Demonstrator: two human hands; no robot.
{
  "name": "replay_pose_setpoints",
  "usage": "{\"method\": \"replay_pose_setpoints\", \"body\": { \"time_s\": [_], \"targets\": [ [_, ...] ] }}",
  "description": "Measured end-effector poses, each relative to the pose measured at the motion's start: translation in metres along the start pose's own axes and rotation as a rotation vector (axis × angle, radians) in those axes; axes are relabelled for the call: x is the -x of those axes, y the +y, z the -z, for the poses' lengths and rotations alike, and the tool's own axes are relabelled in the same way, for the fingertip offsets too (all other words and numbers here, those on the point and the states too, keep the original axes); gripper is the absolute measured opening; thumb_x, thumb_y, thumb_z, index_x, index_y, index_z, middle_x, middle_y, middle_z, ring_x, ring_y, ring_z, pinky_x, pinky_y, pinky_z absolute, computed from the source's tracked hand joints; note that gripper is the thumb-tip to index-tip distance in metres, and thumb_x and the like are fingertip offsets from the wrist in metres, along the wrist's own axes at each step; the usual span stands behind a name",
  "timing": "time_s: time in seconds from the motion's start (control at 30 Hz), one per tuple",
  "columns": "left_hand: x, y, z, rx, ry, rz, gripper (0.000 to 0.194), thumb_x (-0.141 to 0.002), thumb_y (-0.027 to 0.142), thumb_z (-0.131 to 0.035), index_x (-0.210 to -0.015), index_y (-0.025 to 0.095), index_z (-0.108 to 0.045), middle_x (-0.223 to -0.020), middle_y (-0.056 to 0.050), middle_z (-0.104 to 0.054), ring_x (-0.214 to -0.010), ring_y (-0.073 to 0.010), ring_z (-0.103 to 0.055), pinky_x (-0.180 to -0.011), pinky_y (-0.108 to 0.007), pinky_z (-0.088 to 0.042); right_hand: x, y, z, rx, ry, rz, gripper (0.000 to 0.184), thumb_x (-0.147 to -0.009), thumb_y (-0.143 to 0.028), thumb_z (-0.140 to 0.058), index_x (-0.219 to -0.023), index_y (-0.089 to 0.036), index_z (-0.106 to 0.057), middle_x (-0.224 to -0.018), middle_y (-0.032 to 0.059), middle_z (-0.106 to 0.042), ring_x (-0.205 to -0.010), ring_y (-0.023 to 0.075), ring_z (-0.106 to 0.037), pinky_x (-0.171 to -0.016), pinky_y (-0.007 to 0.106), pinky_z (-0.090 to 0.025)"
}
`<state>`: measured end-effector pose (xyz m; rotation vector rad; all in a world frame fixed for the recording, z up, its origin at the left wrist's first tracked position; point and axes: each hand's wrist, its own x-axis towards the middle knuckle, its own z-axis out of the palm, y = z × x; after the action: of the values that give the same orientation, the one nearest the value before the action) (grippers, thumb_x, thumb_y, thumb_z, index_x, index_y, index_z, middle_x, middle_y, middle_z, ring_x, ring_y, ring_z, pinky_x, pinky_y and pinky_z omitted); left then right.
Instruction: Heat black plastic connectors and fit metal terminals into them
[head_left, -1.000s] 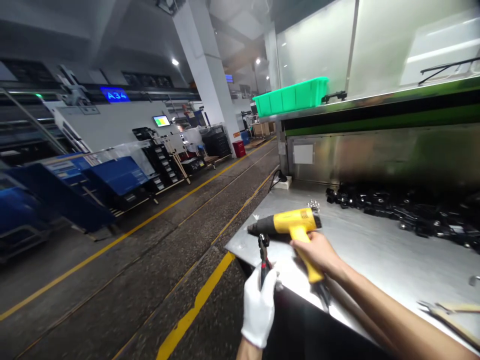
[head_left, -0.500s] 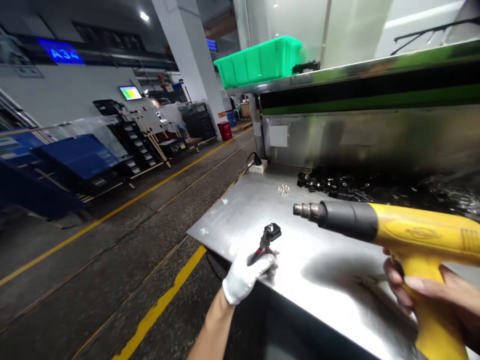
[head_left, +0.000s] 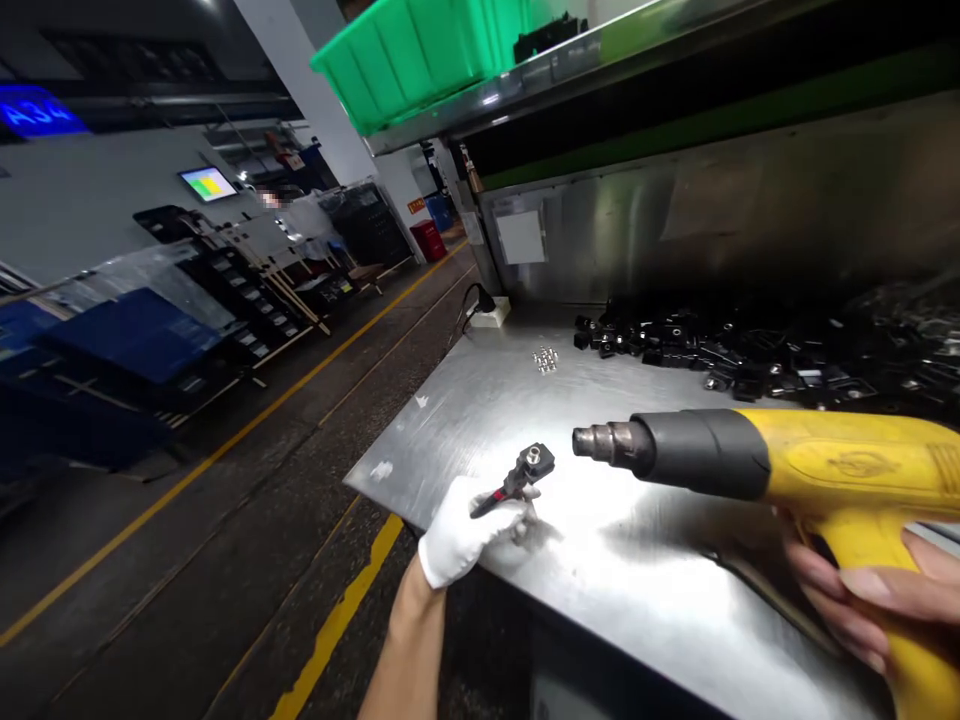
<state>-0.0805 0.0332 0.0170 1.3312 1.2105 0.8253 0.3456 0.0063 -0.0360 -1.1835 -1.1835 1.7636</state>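
My left hand (head_left: 469, 530), in a white glove, is closed around a small black part (head_left: 517, 477) with a red mark on its stem and a silver metal ring on its head. It holds this just above the front edge of the metal table (head_left: 480, 400). Bare, my right hand (head_left: 862, 595) grips the handle of a yellow heat gun (head_left: 840, 455). The gun's stepped metal nozzle points left, a short gap to the right of the black part's head, without touching it. Part of the handle runs out of view.
Small silver pieces (head_left: 545, 360) lie in a cluster on the table. Behind the gun is a heap of black parts (head_left: 705, 350). A white power socket (head_left: 491, 312) sits at the far corner, and a green bin (head_left: 420, 65) stands on the shelf above.
The gap between the heat gun's nozzle and the black part has narrowed. The black part is tilted more toward the right. My view has turned downward.
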Motion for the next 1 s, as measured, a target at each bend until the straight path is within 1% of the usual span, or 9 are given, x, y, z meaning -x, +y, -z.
{"method": "replay_pose_setpoints", "body": {
  "time_s": [0.03,0.07,0.13,0.2,0.3,0.4,0.57,0.77,1.0],
  "targets": [
    [-0.002,0.001,0.002,-0.014,-0.027,0.008,0.04,-0.085,0.04,-0.072,-0.109,0.007,-0.074,-0.078,-0.009,-0.072,-0.067,-0.0182,-0.066,-0.067,-0.031,-0.054,0.0,0.004,0.001,-0.12,-0.088,-0.031,0.035,-0.082,-0.054,-0.06,-0.096,-0.024,-0.068,-0.062,0.0076,-0.053,-0.052,0.0228,-0.046,-0.049,0.038,-0.04],
    [-0.003,0.002,0.003,-0.025,-0.055,0.013,0.04,-0.086,0.04,-0.072,-0.109,0.007,-0.074,-0.077,-0.009,-0.072,-0.067,-0.0183,-0.067,-0.067,-0.031,-0.055,-0.001,0.007,0.002,-0.162,-0.159,-0.047,0.035,-0.083,-0.055,-0.059,-0.097,-0.023,-0.067,-0.063,0.007,-0.053,-0.053,0.022,-0.045,-0.05,0.037,-0.039],
    [-0.007,0.006,0.005,-0.038,-0.104,0.021,0.039,-0.086,0.04,-0.071,-0.108,0.008,-0.074,-0.075,-0.008,-0.072,-0.066,-0.0179,-0.067,-0.067,-0.031,-0.056,-0.003,0.012,0.007,-0.182,-0.27,-0.069,0.038,-0.084,-0.057,-0.058,-0.097,-0.022,-0.066,-0.065,0.0073,-0.054,-0.055,0.021,-0.045,-0.052,0.035,-0.039],
    [-0.01,0.012,0.005,-0.05,-0.144,0.035,0.037,-0.087,0.04,-0.071,-0.104,0.008,-0.075,-0.075,-0.008,-0.072,-0.065,-0.0176,-0.068,-0.066,-0.03,-0.056,-0.005,0.014,0.011,-0.195,-0.341,-0.085,0.038,-0.084,-0.057,-0.059,-0.096,-0.022,-0.066,-0.066,0.0075,-0.055,-0.056,0.0207,-0.045,-0.053,0.035,-0.039],
    [-0.012,0.018,0.005,-0.078,-0.165,0.072,0.036,-0.087,0.04,-0.071,-0.099,0.007,-0.075,-0.076,-0.009,-0.073,-0.065,-0.018,-0.069,-0.064,-0.029,-0.057,-0.004,0.015,0.015,-0.206,-0.317,-0.087,0.036,-0.084,-0.054,-0.061,-0.1,-0.022,-0.065,-0.068,0.0068,-0.055,-0.057,0.0207,-0.044,-0.053,0.035,-0.039],
    [-0.013,0.02,0.006,-0.068,-0.159,0.098,0.039,-0.086,0.041,-0.072,-0.104,0.007,-0.075,-0.078,-0.009,-0.074,-0.065,-0.0173,-0.069,-0.062,-0.028,-0.057,0.0,0.015,0.018,-0.221,-0.277,-0.113,0.034,-0.085,-0.051,-0.063,-0.104,-0.023,-0.065,-0.07,0.0062,-0.055,-0.059,0.0213,-0.046,-0.053,0.034,-0.04],
    [-0.013,0.019,0.011,-0.07,-0.163,0.105,0.04,-0.086,0.04,-0.072,-0.108,0.007,-0.074,-0.077,-0.008,-0.074,-0.065,-0.0159,-0.068,-0.063,-0.027,-0.057,0.004,0.016,0.019,-0.194,-0.239,-0.128,0.033,-0.086,-0.048,-0.061,-0.102,-0.019,-0.066,-0.068,0.0072,-0.056,-0.06,0.0219,-0.05,-0.056,0.034,-0.043],
    [-0.014,0.022,0.01,-0.111,-0.173,0.099,0.037,-0.086,0.039,-0.071,-0.106,0.007,-0.075,-0.077,-0.007,-0.074,-0.064,-0.0155,-0.068,-0.063,-0.027,-0.056,0.002,0.007,0.016,-0.209,-0.276,-0.153,0.033,-0.086,-0.049,-0.063,-0.101,-0.02,-0.066,-0.07,0.0086,-0.059,-0.061,0.0217,-0.051,-0.054,0.032,-0.043],
    [-0.014,0.026,0.01,-0.183,-0.18,0.102,0.03,-0.087,0.038,-0.069,-0.087,0.009,-0.075,-0.074,-0.007,-0.073,-0.064,-0.0157,-0.067,-0.063,-0.026,-0.055,0.005,0.004,0.016,-0.197,-0.269,-0.145,0.035,-0.087,-0.051,-0.062,-0.101,-0.02,-0.066,-0.069,0.0071,-0.059,-0.06,0.0199,-0.05,-0.055,0.031,-0.043]
  ]
}}
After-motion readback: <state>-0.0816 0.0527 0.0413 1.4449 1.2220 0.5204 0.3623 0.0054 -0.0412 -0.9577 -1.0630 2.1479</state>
